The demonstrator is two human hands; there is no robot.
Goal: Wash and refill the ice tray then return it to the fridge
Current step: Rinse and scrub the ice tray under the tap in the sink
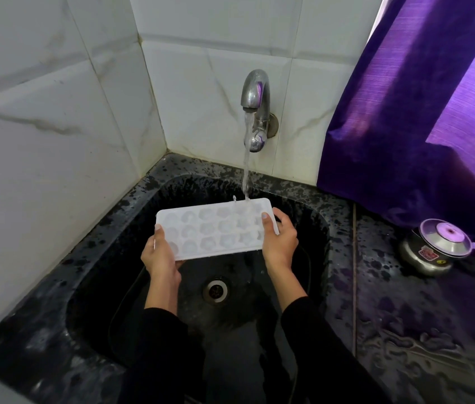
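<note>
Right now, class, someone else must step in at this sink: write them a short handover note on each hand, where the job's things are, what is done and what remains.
Left hand: grips the left end of the ice tray.
Right hand: grips the right end, thumb on top.
The white tray is held over the black sink, its cups facing up. The tap is running, and its stream lands near the tray's far right edge.
Done: tray is out of the fridge and under water.
Left: finish rinsing, fill all cups, shut the tap, carry the tray level to the fridge, which is out of view.
</note>
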